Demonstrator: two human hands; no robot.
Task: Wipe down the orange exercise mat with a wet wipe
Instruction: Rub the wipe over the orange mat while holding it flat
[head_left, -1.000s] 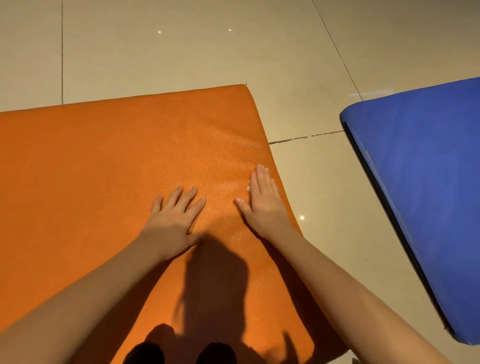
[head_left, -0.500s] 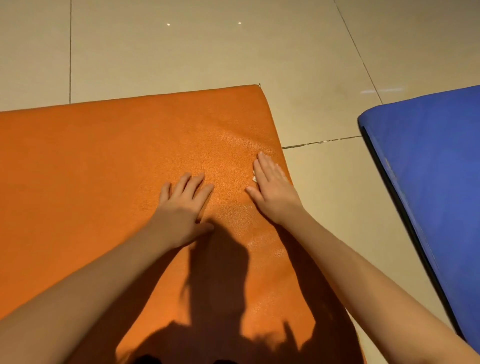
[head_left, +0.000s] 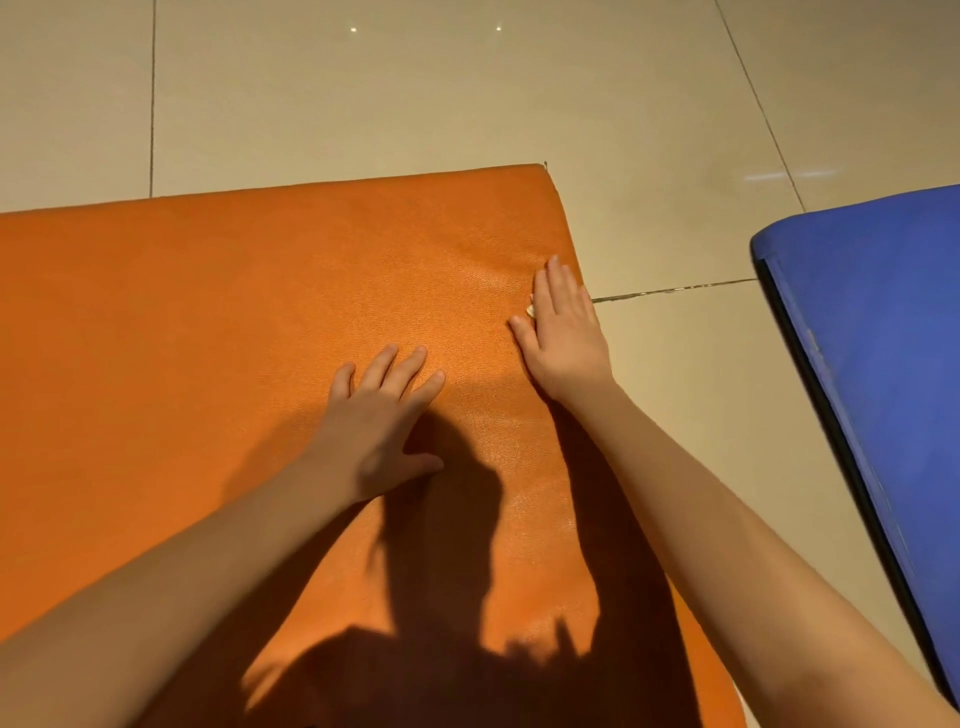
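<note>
The orange mat (head_left: 234, 338) fills the left and centre of the frame, its far right corner at upper centre. The wet wipe (head_left: 531, 310) is a white sliver peeking out by my right hand (head_left: 563, 332), which presses it flat, fingers straight, along the mat's right edge. My left hand (head_left: 379, 415) lies spread on the mat at centre. I cannot tell which parts are wiped; I'd judge the broad left stretch remains. A blue mat (head_left: 872, 338) lies at right on the tiled floor (head_left: 363, 104).
</note>
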